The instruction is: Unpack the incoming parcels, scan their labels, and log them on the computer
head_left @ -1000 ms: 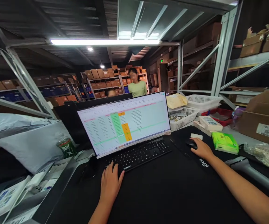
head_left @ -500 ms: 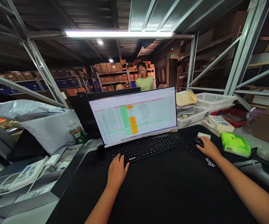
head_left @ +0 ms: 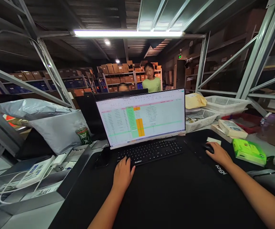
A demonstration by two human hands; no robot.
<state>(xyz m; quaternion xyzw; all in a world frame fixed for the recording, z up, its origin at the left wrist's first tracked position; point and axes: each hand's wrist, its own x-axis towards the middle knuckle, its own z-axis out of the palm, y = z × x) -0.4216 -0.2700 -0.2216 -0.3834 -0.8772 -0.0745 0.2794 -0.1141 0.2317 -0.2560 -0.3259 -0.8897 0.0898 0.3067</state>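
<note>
My left hand rests at the lower left edge of a black keyboard, fingers stretched out over its keys. My right hand is wrapped over a dark computer mouse on a black desk mat. Behind the keyboard stands a monitor, tilted in view, with a spreadsheet that has green and orange cells. A dark phone-like slab lies left of the keyboard. A small white card sits just beyond the mouse.
A green tissue pack and white baskets are on the right. Left of the monitor are a drink bottle, a grey plastic parcel and a grey tray of white boxes. Two people are beyond the monitor, one in a green shirt.
The whole view has shifted so that things sit slightly further right. More of the seated person's head shows above the monitor. Both hands keep their places on keyboard and mouse.
</note>
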